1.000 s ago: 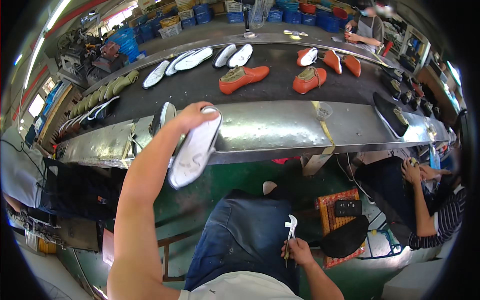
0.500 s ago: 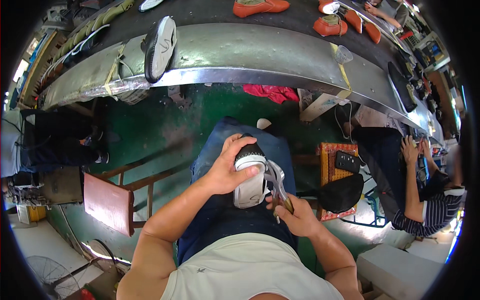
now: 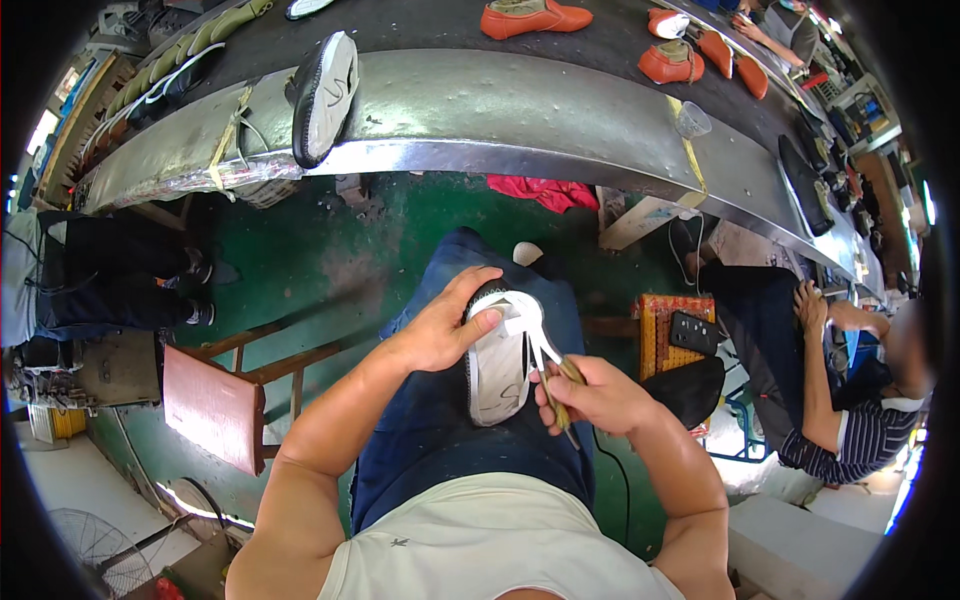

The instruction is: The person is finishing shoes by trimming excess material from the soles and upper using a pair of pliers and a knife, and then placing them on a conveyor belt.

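Observation:
Over my lap, a black shoe (image 3: 497, 385) lies with its pale underside turned up. My left hand (image 3: 447, 326) is closed round its far end, with the thumb pressed onto the underside. My right hand (image 3: 597, 396) grips the yellowish handles of a pair of metal pincers (image 3: 539, 322). Their bright, curved jaws reach over the far part of the shoe's underside, close to my left thumb. Glare hides whether the jaws bite on the edge.
Ahead runs a metal-edged conveyor (image 3: 520, 110) carrying another black shoe (image 3: 325, 100) and several orange shoes (image 3: 535, 18). A brown stool (image 3: 215, 408) stands left. On the right, a co-worker (image 3: 850, 415) sits beyond a woven seat with a black phone (image 3: 693, 332).
The pincers have swung from the shoe's right side up over its underside, and my right hand has turned with them. My left hand still holds the shoe.

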